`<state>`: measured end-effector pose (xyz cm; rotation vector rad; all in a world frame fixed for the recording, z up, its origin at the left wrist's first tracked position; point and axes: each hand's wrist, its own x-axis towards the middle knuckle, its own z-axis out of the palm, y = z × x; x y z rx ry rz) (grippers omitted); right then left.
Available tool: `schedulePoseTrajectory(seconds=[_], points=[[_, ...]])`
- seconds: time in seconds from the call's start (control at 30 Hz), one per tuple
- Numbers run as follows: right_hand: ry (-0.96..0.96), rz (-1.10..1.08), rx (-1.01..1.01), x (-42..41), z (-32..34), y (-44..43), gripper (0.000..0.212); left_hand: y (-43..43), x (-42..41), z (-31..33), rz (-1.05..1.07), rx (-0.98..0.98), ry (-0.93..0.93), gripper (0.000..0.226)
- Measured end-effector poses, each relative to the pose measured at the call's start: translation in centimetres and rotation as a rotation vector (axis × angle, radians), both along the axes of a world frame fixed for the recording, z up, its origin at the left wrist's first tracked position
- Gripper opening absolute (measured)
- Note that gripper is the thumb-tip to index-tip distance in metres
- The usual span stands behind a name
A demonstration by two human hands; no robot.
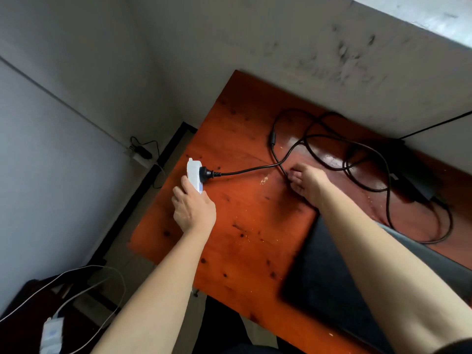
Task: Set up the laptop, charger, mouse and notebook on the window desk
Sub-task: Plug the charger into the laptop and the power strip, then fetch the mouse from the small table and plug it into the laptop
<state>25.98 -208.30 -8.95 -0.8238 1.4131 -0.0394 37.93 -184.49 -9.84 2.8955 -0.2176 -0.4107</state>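
Note:
My left hand (193, 208) grips a white power strip (193, 175) at the left edge of the red-brown wooden desk (245, 241). A black plug (207, 172) sits in the strip, and its black charger cable (255, 169) runs right across the desk. My right hand (307, 180) is closed on that cable where two strands cross. The cable loops on towards the black charger brick (413, 175) at the far right. A closed dark laptop (339, 284) lies flat at the near right, partly under my right forearm. No mouse or notebook shows.
A grey wall rises behind the desk, with a window sill (439, 19) at the top right. A wall socket with a black plug (141, 152) sits low on the left wall. White cables and a white adapter (52, 333) lie on the floor at bottom left.

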Motion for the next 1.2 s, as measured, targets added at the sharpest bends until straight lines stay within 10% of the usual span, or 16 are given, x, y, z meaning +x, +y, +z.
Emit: schedulePoseTrajectory(seconds=[0.3, 0.53, 0.87, 1.2], points=[[0.189, 0.604, -0.531, -2.2, 3.4, 2.3, 0.046, 2.5, 2.0, 1.3, -0.068, -0.114, 0.217, 0.087], [0.183, 0.817, -0.867, -4.2, 10.1, 3.3, 0.04, 3.8, 1.4, 9.1, -0.309, -0.176, -0.06, 0.074], [-0.051, 1.042, -1.335, -10.1, 16.3, 7.4, 0.049, 11.0, -11.3, 19.2, -0.228, -0.125, -0.459, 0.065], [-0.659, 1.441, -1.346, -8.3, 19.6, 30.8, 0.054, 34.2, -26.0, 23.5, 0.249, 0.081, -0.573, 0.067]])
